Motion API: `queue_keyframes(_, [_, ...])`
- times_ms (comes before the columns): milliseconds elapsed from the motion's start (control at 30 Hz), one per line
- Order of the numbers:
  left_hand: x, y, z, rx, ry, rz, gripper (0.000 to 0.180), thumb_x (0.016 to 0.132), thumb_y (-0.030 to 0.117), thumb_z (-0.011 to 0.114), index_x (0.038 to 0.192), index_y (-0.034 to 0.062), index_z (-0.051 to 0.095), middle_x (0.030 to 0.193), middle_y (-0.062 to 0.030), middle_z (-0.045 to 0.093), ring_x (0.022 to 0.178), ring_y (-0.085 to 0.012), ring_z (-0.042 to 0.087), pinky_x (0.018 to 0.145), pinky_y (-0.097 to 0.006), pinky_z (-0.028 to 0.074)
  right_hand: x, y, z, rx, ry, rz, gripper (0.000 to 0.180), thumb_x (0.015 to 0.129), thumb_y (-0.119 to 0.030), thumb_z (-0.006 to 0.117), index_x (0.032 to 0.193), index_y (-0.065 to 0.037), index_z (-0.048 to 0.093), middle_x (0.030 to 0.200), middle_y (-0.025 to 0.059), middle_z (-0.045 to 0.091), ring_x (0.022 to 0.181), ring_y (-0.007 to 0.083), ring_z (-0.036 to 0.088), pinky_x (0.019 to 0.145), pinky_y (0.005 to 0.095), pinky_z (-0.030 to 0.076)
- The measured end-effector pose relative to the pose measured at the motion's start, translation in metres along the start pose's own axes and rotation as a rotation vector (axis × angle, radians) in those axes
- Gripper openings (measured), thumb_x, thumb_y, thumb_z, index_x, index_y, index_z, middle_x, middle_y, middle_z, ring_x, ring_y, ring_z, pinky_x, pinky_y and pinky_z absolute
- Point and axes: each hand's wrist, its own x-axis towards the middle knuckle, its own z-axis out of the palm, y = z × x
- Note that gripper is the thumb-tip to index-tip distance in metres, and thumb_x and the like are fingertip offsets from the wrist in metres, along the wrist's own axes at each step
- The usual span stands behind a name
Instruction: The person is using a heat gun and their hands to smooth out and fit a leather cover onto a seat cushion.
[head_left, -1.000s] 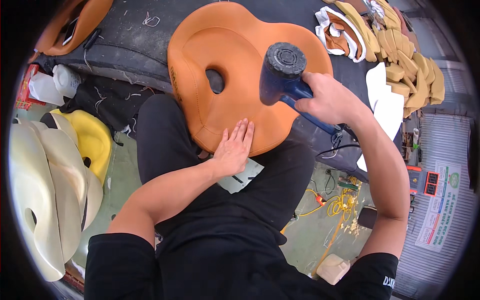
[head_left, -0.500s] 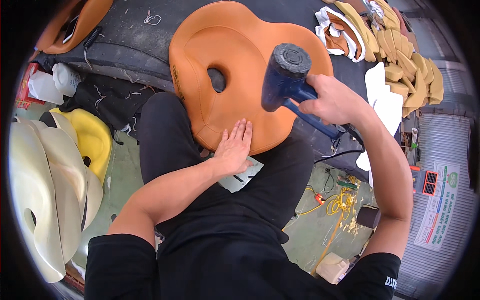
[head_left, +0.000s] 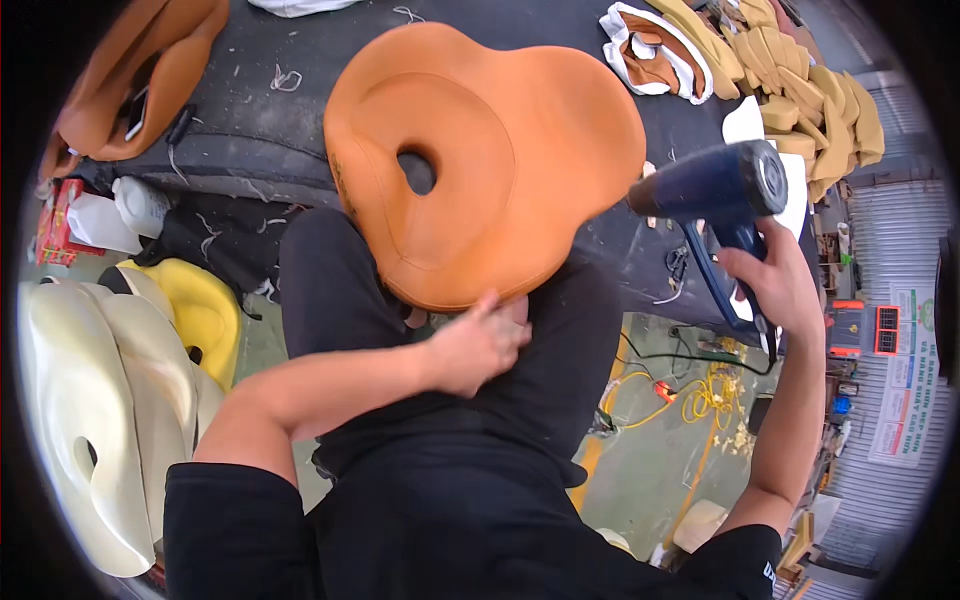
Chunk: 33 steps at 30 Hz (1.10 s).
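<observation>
An orange-tan seat cushion [head_left: 560, 120] with a smooth leather-like cover and an oval hole lies across my thighs and the dark work surface [head_left: 270, 120]. My left hand [head_left: 475, 345] is at the cushion's near edge, over my lap. Its fingers are blurred by motion, and I cannot tell whether they grip the edge. Off to the right of the cushion, my right hand [head_left: 775, 275] is wrapped round the grip of a dark blue heat gun [head_left: 700, 185]. The gun's dark nozzle points left toward the cushion, apart from it.
Cream moulded foam pads [head_left: 80, 370] and a yellow one [head_left: 210, 310] stand at the left. Brown covers [head_left: 170, 60] lie at the back left. Tan foam pieces [head_left: 790, 70] are piled at the back right. A yellow cable [head_left: 700, 400] coils on the floor.
My right hand has drawn the heat gun rightward, away from above the cushion, and turned it to point left. My left hand has slid off the cushion's top to its near edge.
</observation>
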Motion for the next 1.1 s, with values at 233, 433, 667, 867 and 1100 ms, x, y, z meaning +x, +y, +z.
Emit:
queue_keyframes(233, [-0.006,-0.024,0.014,-0.337,0.524,-0.643,0.125,0.069,0.025,0.095,0.168,0.0078,0.022,0.173,-0.0245,0.021,0.161,-0.0494,0.016,0.125,-0.068,0.024,-0.047,0.044,0.039,0.35,0.023,-0.059,0.031,0.088,-0.01,0.078,0.112,0.005,0.067,0.081,0.0034,0.067,0.061,0.0091,0.059,0.056,0.0272,0.047])
queue_keyframes(433, [0.017,-0.049,0.046,-0.446,0.399,-0.648,0.131,0.07,0.019,0.096,0.168,0.0018,0.012,0.171,-0.0303,0.022,0.16,-0.0477,0.023,0.127,-0.061,0.027,-0.075,0.058,0.086,0.4,0.014,-0.262,0.029,0.082,-0.008,0.079,0.105,0.007,0.071,0.071,0.0107,0.067,0.062,0.0171,0.058,0.063,0.0363,0.052])
queue_keyframes(667, [0.114,-0.051,0.051,-0.452,0.61,-0.742,0.119,0.079,0.015,0.088,0.166,-0.0055,0.011,0.171,-0.0324,0.018,0.161,-0.0462,0.021,0.129,-0.058,0.026,-0.07,0.048,0.076,-0.043,0.097,-0.216,0.026,0.083,-0.014,0.079,0.098,0.004,0.068,0.065,0.0233,0.062,0.06,0.0445,0.063,0.062,0.0448,0.052])
queue_keyframes(867, [0.093,-0.05,0.076,-0.466,0.478,-0.804,0.118,0.083,0.021,0.086,0.167,-0.0068,0.008,0.174,-0.0264,0.017,0.163,-0.0413,0.018,0.128,-0.063,0.019,-0.05,0.059,0.066,-0.051,-0.035,-0.185,0.035,0.083,-0.018,0.079,0.101,0.008,0.065,0.071,0.0276,0.065,0.069,0.0495,0.066,0.07,0.0498,0.054])
queue_keyframes(1100, [0.082,-0.051,0.091,-0.307,0.508,-0.779,0.118,0.08,0.019,0.087,0.166,-0.0087,0.011,0.174,-0.0262,0.018,0.163,-0.0396,0.02,0.13,-0.06,0.016,-0.033,0.047,0.075,-0.27,-0.139,-0.232,0.036,0.084,-0.015,0.075,0.111,0.004,0.06,0.074,0.0292,0.067,0.076,0.0516,0.067,0.076,0.0564,0.055])
